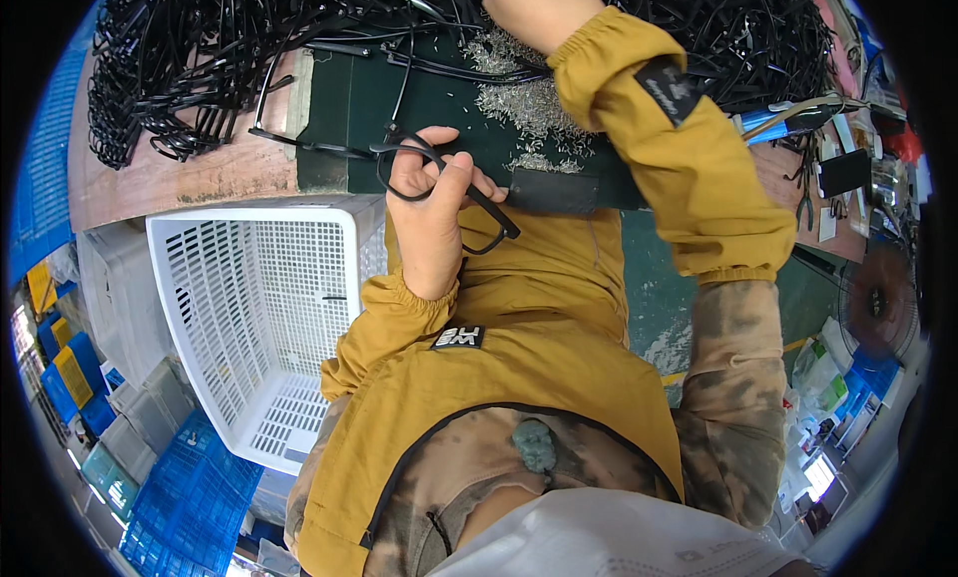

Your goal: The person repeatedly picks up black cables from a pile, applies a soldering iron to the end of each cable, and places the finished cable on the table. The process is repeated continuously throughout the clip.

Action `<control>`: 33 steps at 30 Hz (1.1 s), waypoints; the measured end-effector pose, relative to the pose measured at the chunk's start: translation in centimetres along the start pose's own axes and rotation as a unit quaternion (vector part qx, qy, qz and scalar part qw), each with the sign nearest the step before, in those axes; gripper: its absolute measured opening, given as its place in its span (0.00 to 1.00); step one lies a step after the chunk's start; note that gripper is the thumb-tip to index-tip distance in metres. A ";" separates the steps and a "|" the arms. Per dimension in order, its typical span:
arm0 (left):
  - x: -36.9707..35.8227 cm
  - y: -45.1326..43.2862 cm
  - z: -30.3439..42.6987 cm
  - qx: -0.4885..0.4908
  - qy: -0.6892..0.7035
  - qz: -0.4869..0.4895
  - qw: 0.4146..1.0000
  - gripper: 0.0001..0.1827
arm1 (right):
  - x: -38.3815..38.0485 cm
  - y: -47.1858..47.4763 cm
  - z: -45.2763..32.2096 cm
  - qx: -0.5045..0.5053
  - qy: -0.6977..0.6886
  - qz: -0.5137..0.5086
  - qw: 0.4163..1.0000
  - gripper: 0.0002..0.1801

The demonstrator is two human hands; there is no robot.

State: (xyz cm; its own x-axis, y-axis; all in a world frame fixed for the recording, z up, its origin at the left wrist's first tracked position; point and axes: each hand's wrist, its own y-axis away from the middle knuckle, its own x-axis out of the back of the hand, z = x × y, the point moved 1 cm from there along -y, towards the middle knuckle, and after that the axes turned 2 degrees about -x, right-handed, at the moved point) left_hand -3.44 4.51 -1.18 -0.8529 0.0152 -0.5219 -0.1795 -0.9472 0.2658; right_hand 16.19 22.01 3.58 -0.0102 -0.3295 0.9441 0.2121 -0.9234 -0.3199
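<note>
My left hand (430,203) grips a black eyeglass frame (383,174) between thumb and fingers, above the table's front edge. One rim loops beside the fingers; the other hangs below the hand. A thin black temple (405,91) rises from near the frame's outer corner. My right hand (535,12) reaches over the far side of the table, cut off by the top of the view, so its fingers and anything in them are hidden. Below it, many tiny metal screws or pins (524,109) lie spread on the dark green mat (329,106).
Black eyeglass frames (172,83) are heaped at left, black temples (733,46) at right. A black flat piece (554,192) sits at the table's front edge. A white plastic basket (348,270) stands at my left. Pliers (804,207) and a fan (877,300) are on the right.
</note>
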 end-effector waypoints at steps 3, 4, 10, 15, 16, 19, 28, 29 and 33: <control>0.1 -0.1 0.0 0.004 -0.013 0.009 1.000 0.15 | 2.0 2.2 1.1 0.063 0.015 -0.042 0.997 0.07; 0.1 -0.1 -0.1 0.007 -0.022 0.009 1.000 0.14 | 2.8 3.0 1.5 0.068 0.015 -0.113 0.991 0.07; -0.1 -0.3 0.7 0.019 -0.028 0.010 0.999 0.17 | 7.8 13.7 0.5 -0.219 -0.569 -0.297 0.736 0.08; -2.1 1.9 -0.7 0.346 0.015 -0.145 0.927 0.22 | 6.0 22.5 -2.1 -0.229 -0.579 0.007 0.783 0.02; -2.7 2.5 -1.4 0.418 0.016 -0.204 0.885 0.23 | 5.3 23.4 -2.1 -0.206 -0.470 -0.053 0.857 0.05; -3.5 3.5 -3.0 0.486 -0.024 -0.185 0.854 0.26 | 3.6 25.3 -2.4 -0.288 -0.645 0.036 0.707 0.05; -3.7 3.8 -3.2 0.423 -0.002 -0.182 0.888 0.23 | 2.6 25.9 -2.4 -0.263 -0.699 0.039 0.664 0.07; -3.8 3.8 -3.3 0.426 -0.010 -0.173 0.888 0.22 | 2.6 25.8 -2.4 -0.266 -0.687 0.030 0.675 0.07; -4.3 3.6 -3.1 0.419 0.007 -0.171 0.892 0.20 | 3.2 25.1 -2.0 -0.251 -0.643 -0.012 0.724 0.06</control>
State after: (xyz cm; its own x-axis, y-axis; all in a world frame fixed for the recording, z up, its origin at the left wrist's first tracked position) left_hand 1.07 0.05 -0.50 -0.6731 0.2481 -0.6967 -0.7360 -0.3168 0.5983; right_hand 19.51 -2.61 -1.58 0.9778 -0.1560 0.1403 -0.1594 -0.9871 0.0138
